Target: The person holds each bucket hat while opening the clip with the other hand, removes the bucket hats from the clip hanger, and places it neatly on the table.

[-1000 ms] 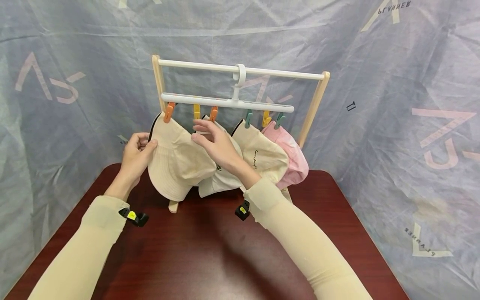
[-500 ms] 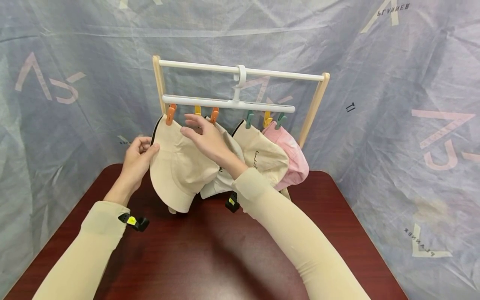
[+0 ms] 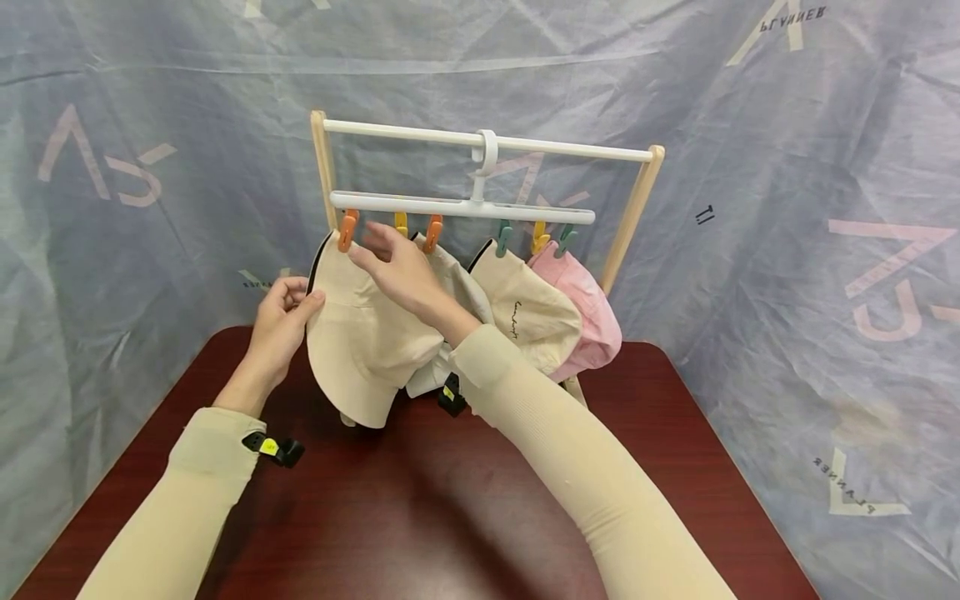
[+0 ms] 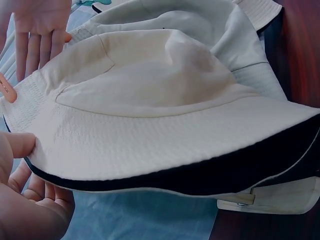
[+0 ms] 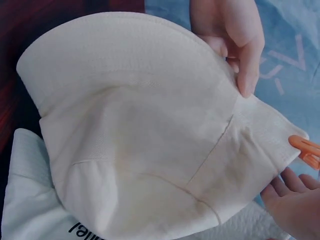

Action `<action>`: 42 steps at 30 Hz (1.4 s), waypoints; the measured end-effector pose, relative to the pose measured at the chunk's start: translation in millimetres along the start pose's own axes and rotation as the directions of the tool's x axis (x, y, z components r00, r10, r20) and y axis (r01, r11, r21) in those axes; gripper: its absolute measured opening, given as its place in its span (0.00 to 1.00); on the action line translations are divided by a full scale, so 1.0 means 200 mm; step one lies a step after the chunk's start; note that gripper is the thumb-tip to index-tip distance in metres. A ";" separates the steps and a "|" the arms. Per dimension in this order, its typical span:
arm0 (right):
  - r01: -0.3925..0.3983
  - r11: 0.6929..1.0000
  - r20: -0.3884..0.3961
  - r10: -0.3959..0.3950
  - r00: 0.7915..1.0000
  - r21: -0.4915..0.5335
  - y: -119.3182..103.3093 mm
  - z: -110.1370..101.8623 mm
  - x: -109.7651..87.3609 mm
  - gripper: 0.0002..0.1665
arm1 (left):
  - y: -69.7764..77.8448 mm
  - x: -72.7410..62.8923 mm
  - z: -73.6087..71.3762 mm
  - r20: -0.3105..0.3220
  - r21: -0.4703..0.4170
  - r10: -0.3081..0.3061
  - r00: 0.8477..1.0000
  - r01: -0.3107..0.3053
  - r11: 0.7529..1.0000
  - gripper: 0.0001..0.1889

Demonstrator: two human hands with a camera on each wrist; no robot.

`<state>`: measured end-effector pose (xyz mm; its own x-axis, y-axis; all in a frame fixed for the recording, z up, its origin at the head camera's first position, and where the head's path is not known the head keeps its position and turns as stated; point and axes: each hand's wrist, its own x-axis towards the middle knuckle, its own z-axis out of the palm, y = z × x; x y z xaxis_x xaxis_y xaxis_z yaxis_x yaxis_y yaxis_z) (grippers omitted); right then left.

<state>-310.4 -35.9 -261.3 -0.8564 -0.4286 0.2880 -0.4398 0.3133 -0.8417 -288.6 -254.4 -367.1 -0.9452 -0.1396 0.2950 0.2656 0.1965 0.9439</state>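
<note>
A cream bucket hat (image 3: 352,333) with a dark lining hangs at the left end of the white clip hanger (image 3: 420,204). An orange clip (image 3: 347,232) holds its upper corner. My left hand (image 3: 273,333) pinches the brim on the left, thumb (image 4: 22,145) on the outer cloth and fingers curled behind. My right hand (image 3: 405,275) reaches over the crown side with fingers loosely extended, just right of that clip. In the right wrist view, the fingertips of the right hand (image 5: 297,205) lie right at the hat's edge below the orange clip (image 5: 305,146).
Right of it hang a pale grey-white hat (image 3: 465,287), a cream hat with black script (image 3: 536,308) and a pink hat (image 3: 588,317). Yellow, orange and green clips hold along the hanger. A wooden rack (image 3: 637,208) carries everything on the dark red table (image 3: 360,517).
My right hand has moved left toward the orange clip. The left hand keeps its pinch while the brim has turned and swung a little lower.
</note>
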 end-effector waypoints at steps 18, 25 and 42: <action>-0.102 0.981 -0.076 0.116 0.990 0.168 -0.05 0.08 0.11 0.37 | 0.01 -0.02 0.02 -0.014 -0.029 0.012 1.000 -0.013 1.000 0.12; -0.081 0.973 -0.117 0.108 0.987 0.214 -0.04 0.10 0.13 0.32 | 0.01 -0.03 0.02 -0.017 -0.029 0.027 0.999 -0.028 0.999 0.11; -0.062 0.961 -0.127 0.099 0.987 0.270 -0.03 0.10 0.15 0.26 | 0.01 -0.03 0.02 -0.020 -0.025 0.016 1.000 -0.017 1.000 0.11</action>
<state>-328.2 -66.5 -257.3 -0.9232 -0.2842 0.2588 -0.2967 0.0987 -0.9499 -283.9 -250.4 -367.2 -0.9369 -0.1555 0.3131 0.2858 0.1747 0.9422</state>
